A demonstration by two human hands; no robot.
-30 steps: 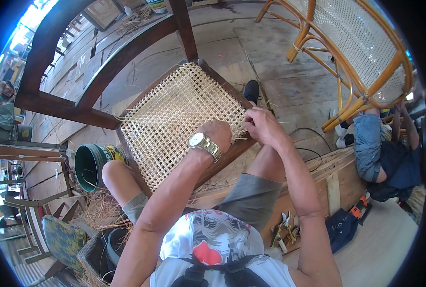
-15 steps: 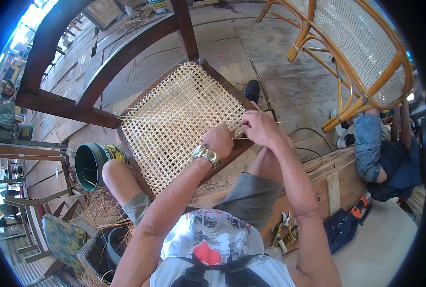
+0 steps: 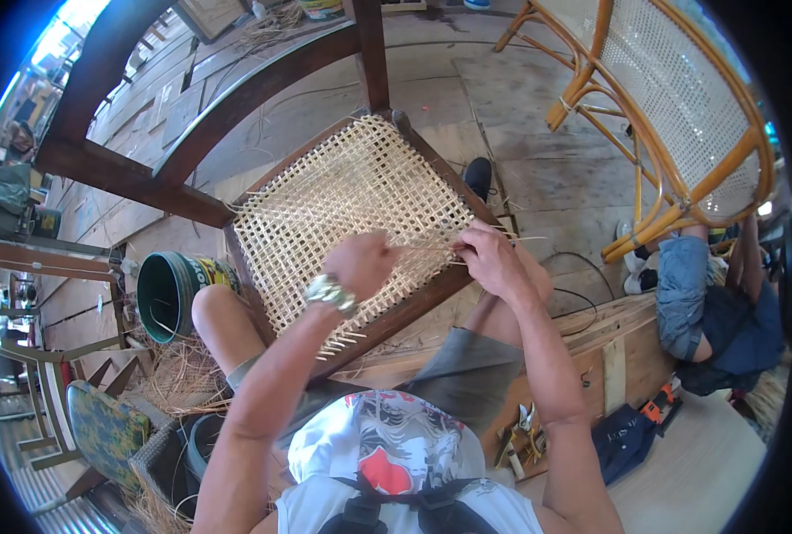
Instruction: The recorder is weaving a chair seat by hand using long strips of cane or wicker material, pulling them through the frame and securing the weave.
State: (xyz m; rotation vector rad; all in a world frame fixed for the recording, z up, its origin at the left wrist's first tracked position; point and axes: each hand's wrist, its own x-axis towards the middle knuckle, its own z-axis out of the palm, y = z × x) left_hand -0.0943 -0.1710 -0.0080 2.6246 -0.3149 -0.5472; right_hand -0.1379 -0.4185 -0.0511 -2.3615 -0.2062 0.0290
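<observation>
In front of me lies a dark wooden chair with a seat of woven pale cane (image 3: 325, 209). My left hand (image 3: 359, 262), a gold watch on its wrist, is closed on one end of a thin cane strand (image 3: 424, 248) above the seat's near part. From there the strand runs taut to the right. At the seat's right corner my right hand (image 3: 489, 258) pinches the strand by the frame (image 3: 405, 307), and its fingertips are partly hidden. Loose cane ends stick out past that hand and along the near edge.
A green bucket (image 3: 166, 298) stands left of my knee, above loose cane scraps (image 3: 182, 378). A rattan chair (image 3: 681, 107) rises at the right, with another person (image 3: 725, 311) beside it. Pliers and cutters (image 3: 522, 440) lie at my lower right, near a dark blue cloth (image 3: 627, 432).
My left hand has moved left, away from my right hand, and a taut strand now shows between them. My right hand has stayed by the seat corner. The view has shifted slightly.
</observation>
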